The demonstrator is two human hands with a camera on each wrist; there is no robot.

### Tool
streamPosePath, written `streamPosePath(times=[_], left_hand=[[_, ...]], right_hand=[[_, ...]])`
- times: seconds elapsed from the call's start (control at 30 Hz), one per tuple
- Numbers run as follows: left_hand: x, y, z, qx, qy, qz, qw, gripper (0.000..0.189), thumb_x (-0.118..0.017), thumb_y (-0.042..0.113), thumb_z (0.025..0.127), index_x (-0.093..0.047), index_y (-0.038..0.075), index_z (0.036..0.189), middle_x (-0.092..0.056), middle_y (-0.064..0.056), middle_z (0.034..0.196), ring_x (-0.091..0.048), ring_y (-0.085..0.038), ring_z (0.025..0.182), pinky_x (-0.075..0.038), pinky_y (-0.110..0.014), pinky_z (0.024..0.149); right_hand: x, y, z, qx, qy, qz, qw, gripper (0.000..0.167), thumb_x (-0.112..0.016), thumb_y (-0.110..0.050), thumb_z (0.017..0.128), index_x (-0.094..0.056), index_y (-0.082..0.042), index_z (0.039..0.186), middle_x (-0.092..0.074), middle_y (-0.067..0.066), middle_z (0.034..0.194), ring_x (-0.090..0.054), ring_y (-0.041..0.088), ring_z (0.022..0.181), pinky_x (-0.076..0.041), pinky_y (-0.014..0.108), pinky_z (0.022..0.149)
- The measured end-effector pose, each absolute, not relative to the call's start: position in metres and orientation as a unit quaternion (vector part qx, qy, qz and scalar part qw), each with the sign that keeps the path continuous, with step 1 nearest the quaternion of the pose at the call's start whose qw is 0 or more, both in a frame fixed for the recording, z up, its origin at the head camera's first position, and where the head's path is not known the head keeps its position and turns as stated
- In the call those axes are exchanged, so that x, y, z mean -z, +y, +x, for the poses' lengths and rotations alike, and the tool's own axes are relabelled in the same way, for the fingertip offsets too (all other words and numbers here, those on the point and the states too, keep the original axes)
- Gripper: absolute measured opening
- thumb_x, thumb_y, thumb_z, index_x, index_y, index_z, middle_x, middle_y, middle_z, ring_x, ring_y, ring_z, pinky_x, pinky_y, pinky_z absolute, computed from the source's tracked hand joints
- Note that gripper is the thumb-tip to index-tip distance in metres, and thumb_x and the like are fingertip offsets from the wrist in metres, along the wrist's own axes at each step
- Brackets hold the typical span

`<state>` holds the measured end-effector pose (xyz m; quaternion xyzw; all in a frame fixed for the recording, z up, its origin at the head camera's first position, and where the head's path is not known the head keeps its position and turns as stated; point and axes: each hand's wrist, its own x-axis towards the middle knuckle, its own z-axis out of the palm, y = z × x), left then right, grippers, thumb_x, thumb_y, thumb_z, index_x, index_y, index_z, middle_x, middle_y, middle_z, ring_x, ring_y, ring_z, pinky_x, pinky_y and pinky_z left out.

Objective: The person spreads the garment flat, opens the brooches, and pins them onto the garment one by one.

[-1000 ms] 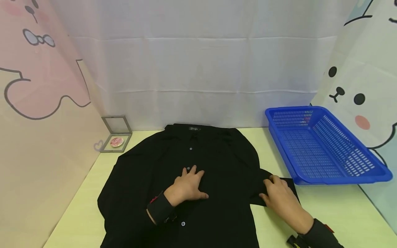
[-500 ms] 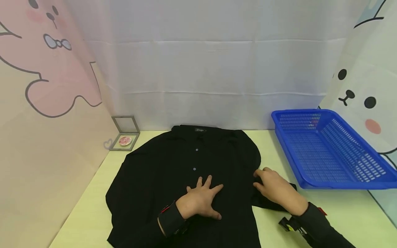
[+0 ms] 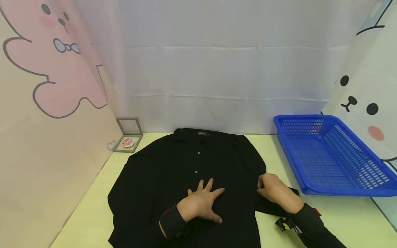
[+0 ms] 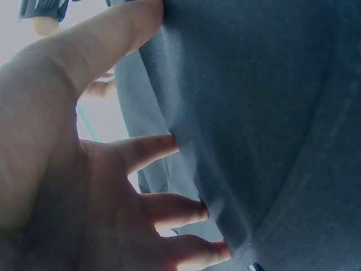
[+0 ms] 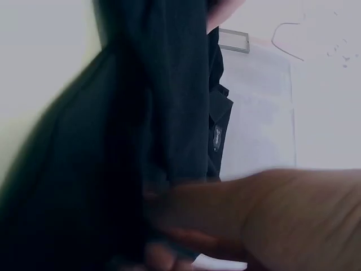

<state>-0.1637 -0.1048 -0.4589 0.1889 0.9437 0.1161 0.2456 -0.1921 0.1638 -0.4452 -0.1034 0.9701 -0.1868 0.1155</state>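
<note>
A black button-up shirt (image 3: 167, 165) lies front side up, its collar toward the back wall. My left hand (image 3: 201, 204) rests on the shirt's front with fingers spread; in the left wrist view its fingertips (image 4: 194, 210) press against the dark cloth. At the shirt's right side, my right hand (image 3: 276, 191) pinches the fabric of the sleeve (image 3: 267, 206), which is folded in beside the body. The right wrist view shows that hand (image 5: 265, 212) blurred, its fingertips partly hidden in the dark folds.
A blue plastic basket (image 3: 293, 172) stands at the right, close to the sleeve's end. At the back left is a small grey hinged frame (image 3: 132, 151) with a pink round piece (image 3: 128, 142) in it. A white curtain (image 3: 201, 75) hangs behind the pale yellow table (image 3: 90, 203).
My right hand has moved left from the sleeve's outer part to the shirt's side, and its fingers have closed on fabric. My left hand has slid slightly down the front. The head view has shifted.
</note>
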Motion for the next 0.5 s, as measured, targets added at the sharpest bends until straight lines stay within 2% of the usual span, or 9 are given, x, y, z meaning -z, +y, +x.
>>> streamPosePath(times=[0.1,0.17,0.23,0.3,0.43,0.5], left_hand=[[0.461,-0.104,-0.164,-0.113,0.944,0.188,0.245,0.096,-0.088,0.058,0.074,-0.040,0.042,0.156,-0.020,-0.008,0.172,-0.023,-0.046,0.155,-0.034,-0.080,0.104],[0.461,-0.104,-0.164,-0.114,0.944,0.190,0.245,0.096,-0.088,0.058,0.075,-0.040,0.042,0.157,-0.019,-0.008,0.172,-0.022,-0.047,0.155,-0.034,-0.080,0.104],[0.461,-0.104,-0.164,-0.117,0.943,0.192,0.245,0.097,-0.088,0.058,0.075,-0.039,0.042,0.157,-0.019,-0.008,0.172,-0.022,-0.047,0.155,-0.034,-0.080,0.104],[0.462,-0.105,-0.164,-0.121,0.943,0.192,0.244,0.097,-0.088,0.058,0.075,-0.040,0.042,0.157,-0.019,-0.009,0.172,-0.022,-0.048,0.155,-0.033,-0.081,0.104],[0.464,-0.106,-0.165,-0.127,0.942,0.192,0.243,0.097,-0.089,0.057,0.074,-0.040,0.041,0.157,-0.019,-0.009,0.172,-0.021,-0.049,0.154,-0.031,-0.083,0.104],[0.464,-0.106,-0.165,-0.130,0.942,0.194,0.243,0.097,-0.089,0.057,0.074,-0.040,0.041,0.157,-0.019,-0.010,0.172,-0.021,-0.049,0.154,-0.031,-0.084,0.103]], right_hand=[[0.446,0.177,-0.187,0.222,0.966,-0.107,0.073,0.016,-0.069,0.000,0.088,-0.064,-0.007,0.075,-0.059,0.003,0.071,-0.053,0.016,0.062,-0.045,0.033,0.058],[0.443,0.186,-0.182,0.238,0.965,-0.106,0.044,0.015,-0.069,0.001,0.086,-0.064,-0.007,0.075,-0.061,0.002,0.070,-0.053,0.015,0.063,-0.045,0.033,0.058],[0.438,0.194,-0.177,0.242,0.964,-0.101,0.038,0.012,-0.071,-0.001,0.087,-0.065,-0.005,0.078,-0.063,0.003,0.072,-0.056,0.016,0.065,-0.047,0.034,0.060],[0.434,0.201,-0.173,0.234,0.966,-0.094,0.061,0.008,-0.074,-0.005,0.088,-0.066,-0.002,0.086,-0.065,0.005,0.078,-0.059,0.018,0.070,-0.050,0.037,0.063],[0.438,0.208,-0.168,0.205,0.965,-0.092,0.134,0.025,-0.078,-0.013,0.090,-0.067,0.006,0.102,-0.065,0.012,0.091,-0.064,0.026,0.082,-0.055,0.044,0.071],[0.446,0.208,-0.165,0.194,0.967,-0.097,0.137,0.027,-0.078,-0.013,0.089,-0.066,0.007,0.104,-0.063,0.014,0.094,-0.064,0.028,0.084,-0.055,0.044,0.072]])
